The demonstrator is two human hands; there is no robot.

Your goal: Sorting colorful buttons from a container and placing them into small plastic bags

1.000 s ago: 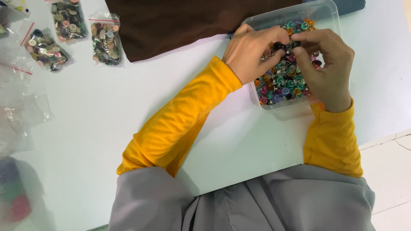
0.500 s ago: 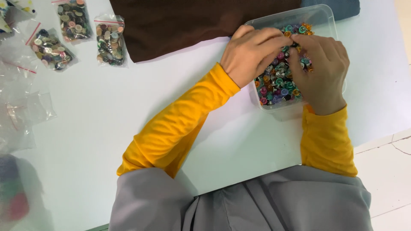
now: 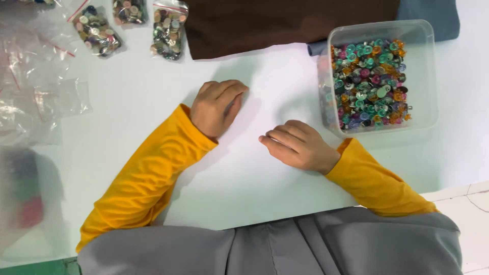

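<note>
Both hands down on the white bench (image 3: pixel 153 102), holding nothing. Left hand (image 3: pixel 216 108) loosely curled, fingers folded under toward the bench, knuckles up, resting well to the left of the clear plastic tub (image 3: pixel 425 71). Right hand (image 3: pixel 298 145) also loosely curled, fingers (image 3: pixel 277 138) pointing left, lying flat just below and left of the tub's near-left corner, not touching it. Yellow sleeves on both arms, grey cloth over the lap at the bottom edge.

Tub upright and open, filled with small coloured buttons (image 3: pixel 369 84): teal, orange, pink, dark and silvery ones mixed together. Behind the tub, partly under its far-left corner, a grey-blue cloth (image 3: pixel 433 18); left of that, a brown cloth (image 3: pixel 285 20) spread along the far edge of the bench.

Far to the left of the tub, three small clear bags of buttons (image 3: pixel 168 33) in a row near the far edge. Beyond these, at the left rim, a loose heap of empty clear plastic bags (image 3: pixel 35 97), crumpled and overlapping.
</note>
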